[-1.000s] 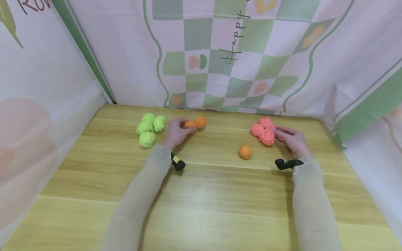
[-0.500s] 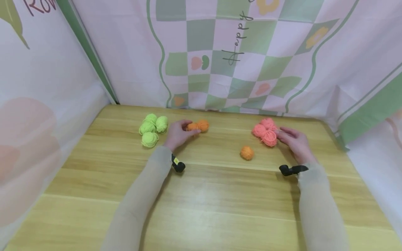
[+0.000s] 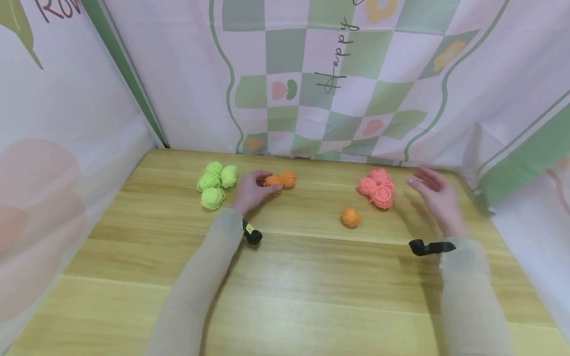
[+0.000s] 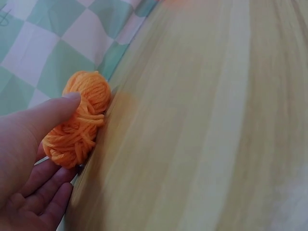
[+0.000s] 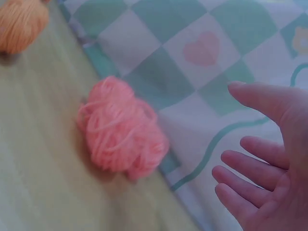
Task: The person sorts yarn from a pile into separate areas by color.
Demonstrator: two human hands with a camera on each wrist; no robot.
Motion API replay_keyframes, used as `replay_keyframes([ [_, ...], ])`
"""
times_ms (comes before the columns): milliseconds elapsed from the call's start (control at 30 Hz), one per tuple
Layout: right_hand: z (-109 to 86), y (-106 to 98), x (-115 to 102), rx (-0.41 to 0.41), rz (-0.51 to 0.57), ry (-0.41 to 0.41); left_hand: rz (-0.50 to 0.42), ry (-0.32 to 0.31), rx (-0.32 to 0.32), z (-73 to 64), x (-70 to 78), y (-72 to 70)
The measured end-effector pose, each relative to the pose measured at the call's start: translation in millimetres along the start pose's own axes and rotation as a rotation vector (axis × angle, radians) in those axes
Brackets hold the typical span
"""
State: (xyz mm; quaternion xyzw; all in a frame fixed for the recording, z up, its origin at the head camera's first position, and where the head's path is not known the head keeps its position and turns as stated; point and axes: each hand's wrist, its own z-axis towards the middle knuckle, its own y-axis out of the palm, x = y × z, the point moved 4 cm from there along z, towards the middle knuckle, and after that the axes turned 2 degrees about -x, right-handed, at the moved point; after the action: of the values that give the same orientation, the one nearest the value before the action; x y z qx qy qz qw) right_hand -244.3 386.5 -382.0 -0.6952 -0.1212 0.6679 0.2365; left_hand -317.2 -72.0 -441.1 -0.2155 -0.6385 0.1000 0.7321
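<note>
My left hand [image 3: 253, 190] is at the back of the table, its thumb laid over an orange ball of yarn [image 4: 72, 139] and its other fingers round the far side. A second orange yarn ball [image 3: 288, 179] sits against the first, on its right. To the right, a cluster of pink yarn balls [image 3: 376, 188] rests on the wood. My right hand [image 3: 438, 198] hovers to the right of this cluster, apart from it, with fingers spread and nothing held. In the right wrist view the pink yarn [image 5: 120, 130] shows clear of the fingertips [image 5: 236, 89].
Several lime-green yarn balls [image 3: 209, 180] lie left of my left hand. A lone orange yarn ball [image 3: 350, 217] sits in front of the pink cluster. Behind the wooden table [image 3: 285, 277] hangs a checkered cloth [image 3: 320, 89], with more printed cloth along both sides.
My right hand has let go of the pink yarn and drawn off to the right, its fingers opening. My left hand stays at the orange yarn.
</note>
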Motion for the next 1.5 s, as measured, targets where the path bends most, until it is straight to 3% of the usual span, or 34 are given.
replay_keyframes([
  [267, -9.3, -9.9, -38.9, 0.026, -0.020, -0.082, 0.008, 0.001, -0.003, 0.1, -0.6, 0.6],
  [700, -26.1, 6.4, -79.9, -0.053, -0.079, -0.215, 0.050, 0.013, 0.015, 2.0, -1.9, 0.3],
  [1100, -36.4, 23.2, -90.8, -0.139, -0.130, -0.252, 0.050, 0.014, 0.009, 2.9, -4.2, -0.3],
  [1500, -37.5, 44.9, -83.7, -0.247, -0.146, -0.272, 0.061, 0.006, 0.009, 3.1, -2.8, -0.3],
])
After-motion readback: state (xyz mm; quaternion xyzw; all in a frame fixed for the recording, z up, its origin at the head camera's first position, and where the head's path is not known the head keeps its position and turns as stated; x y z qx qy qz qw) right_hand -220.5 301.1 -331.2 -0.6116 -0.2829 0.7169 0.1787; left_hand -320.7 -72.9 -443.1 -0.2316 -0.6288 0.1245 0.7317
